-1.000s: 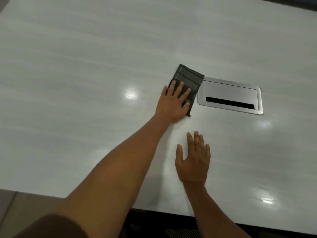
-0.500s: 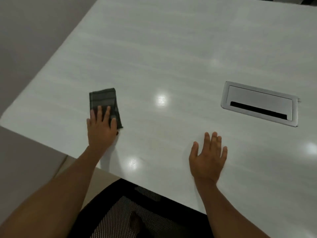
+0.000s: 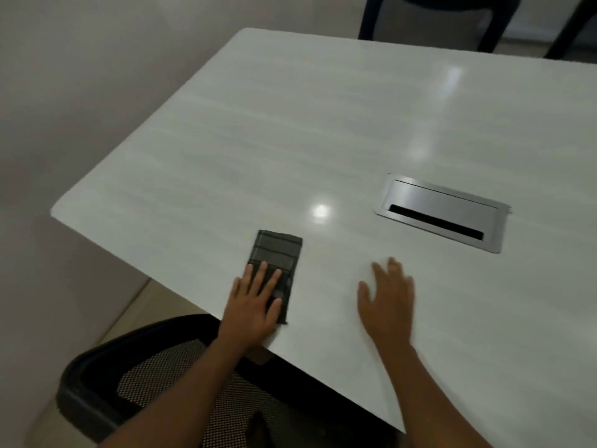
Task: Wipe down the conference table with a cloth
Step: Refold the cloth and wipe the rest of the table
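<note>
Mid-wipe: left hand (image 3: pixel 255 305) flat, fingers spread, pressing folded cloth (image 3: pixel 277 263) near the desk (image 3: pixel 290 124) near edge, no grip closed. Right hand (image 3: pixel 387 299) open, blurred, probably bracing. Next: sweep unwiped surface.

No text, label, brand, number or sign can be read anywhere: the table (image 3: pixel 323 130), the cloth (image 3: pixel 277 253) and the metal cable box (image 3: pixel 442 205) show none.

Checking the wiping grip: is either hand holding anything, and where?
Nothing is gripped. The left hand presses flat on the cloth's near end; the right hand is bare.
</note>
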